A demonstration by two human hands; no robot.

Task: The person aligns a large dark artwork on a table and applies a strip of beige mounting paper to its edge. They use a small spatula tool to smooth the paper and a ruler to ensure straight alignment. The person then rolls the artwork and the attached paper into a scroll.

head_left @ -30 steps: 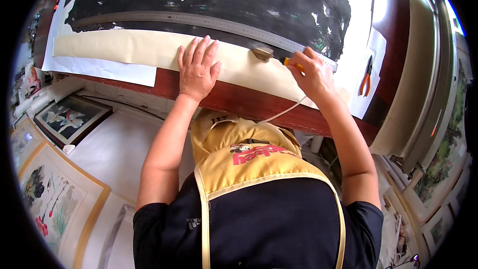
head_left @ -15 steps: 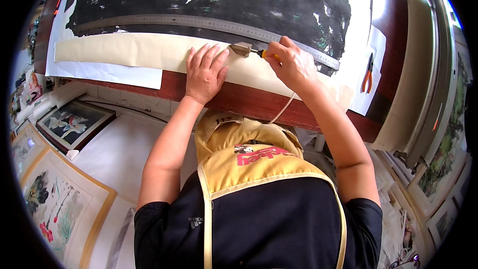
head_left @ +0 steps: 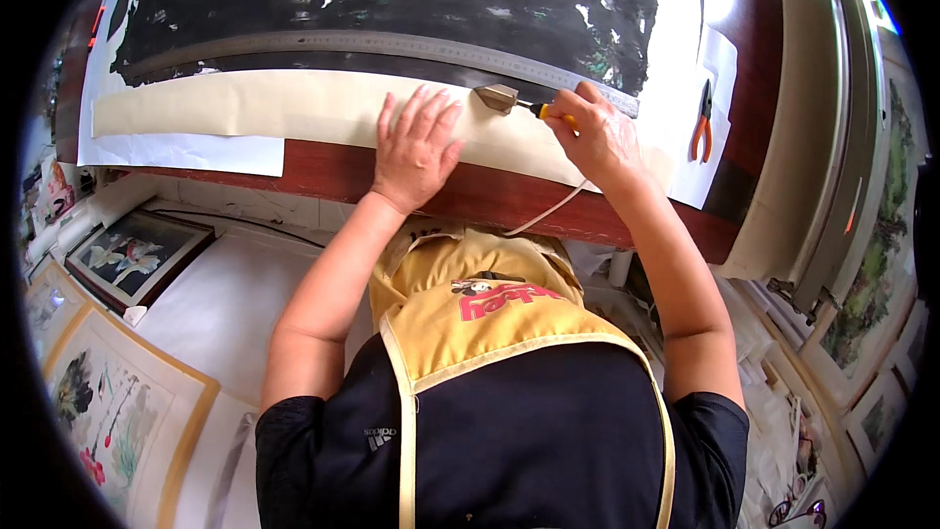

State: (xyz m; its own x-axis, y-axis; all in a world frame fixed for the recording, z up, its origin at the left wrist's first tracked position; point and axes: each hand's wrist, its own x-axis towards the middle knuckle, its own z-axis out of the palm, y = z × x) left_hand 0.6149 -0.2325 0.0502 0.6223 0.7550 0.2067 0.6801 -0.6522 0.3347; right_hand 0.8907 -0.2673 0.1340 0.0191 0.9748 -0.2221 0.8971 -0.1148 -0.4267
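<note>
Right grip clasps the iron partway along the laid strip, which extends both ways; left grip spread on it.

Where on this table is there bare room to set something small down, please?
The widest bare patch is the black-mottled sheet above the long ruler. The cream strip is also free to the left of the left hand. It is crowded near the right hand, which holds a yellow-handled tool just below the ruler; orange-handled pliers lie farther right.
</note>
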